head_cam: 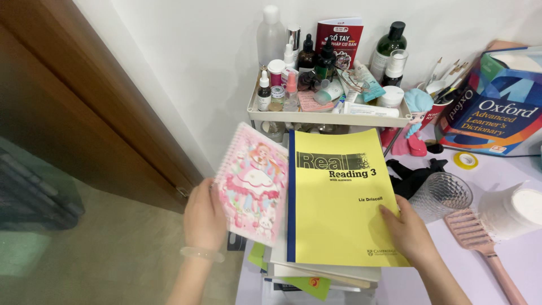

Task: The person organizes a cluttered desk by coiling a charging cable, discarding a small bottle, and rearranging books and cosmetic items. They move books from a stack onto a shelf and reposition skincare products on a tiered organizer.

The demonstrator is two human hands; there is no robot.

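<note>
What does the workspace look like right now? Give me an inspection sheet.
Surface: pale lilac table, partly covered.
Job's things: yellow book with a blue spine lies on top of a stack of books; pink spiral notebook is tilted up at the stack's left edge.
Clutter: ribbed glass, pink comb, tape roll, thick dictionary, tray of bottles.
Grippers: left hand holds the notebook's left edge; right hand rests on the yellow book's right edge.
Cables: nothing seen.
Surroundings: white wall, brown door, tiled floor.
</note>
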